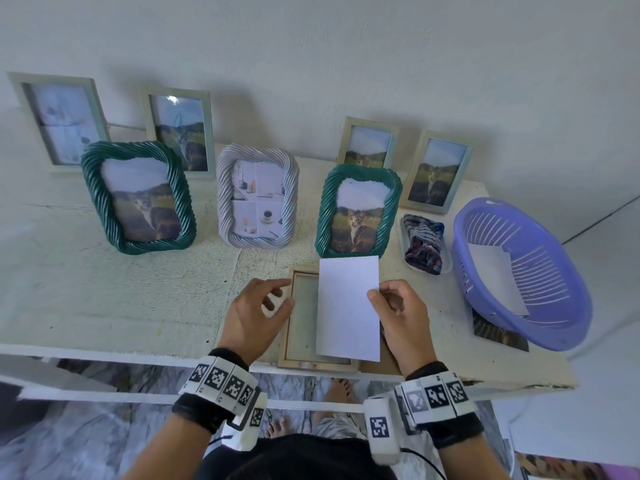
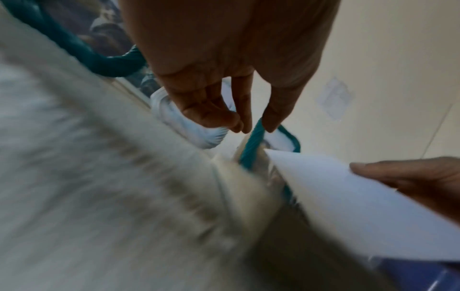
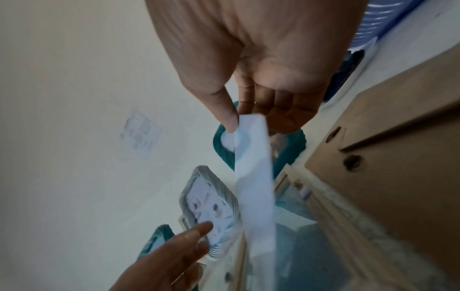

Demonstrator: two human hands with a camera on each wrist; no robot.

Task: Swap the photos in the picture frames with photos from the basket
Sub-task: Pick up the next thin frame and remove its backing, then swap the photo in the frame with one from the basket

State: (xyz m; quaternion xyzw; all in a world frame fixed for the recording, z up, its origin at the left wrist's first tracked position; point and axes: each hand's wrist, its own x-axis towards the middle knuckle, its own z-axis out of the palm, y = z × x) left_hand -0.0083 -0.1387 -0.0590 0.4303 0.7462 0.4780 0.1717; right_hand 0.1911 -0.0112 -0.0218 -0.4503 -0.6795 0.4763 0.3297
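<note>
A light wooden frame lies face down and open at the table's front edge. Over it my right hand pinches a photo by its right edge between thumb and fingers, with the blank white back up. The right wrist view shows the same pinch on the photo. My left hand hovers at the frame's left edge, fingers loosely curled and holding nothing. The frame's brown backing board lies under my right wrist. A purple basket at the right holds one white photo.
Several standing frames line the back: two green twisted ones, a grey twisted one and plain pale ones. A striped cloth lies on a small tray. A printed photo sticks out from under the basket.
</note>
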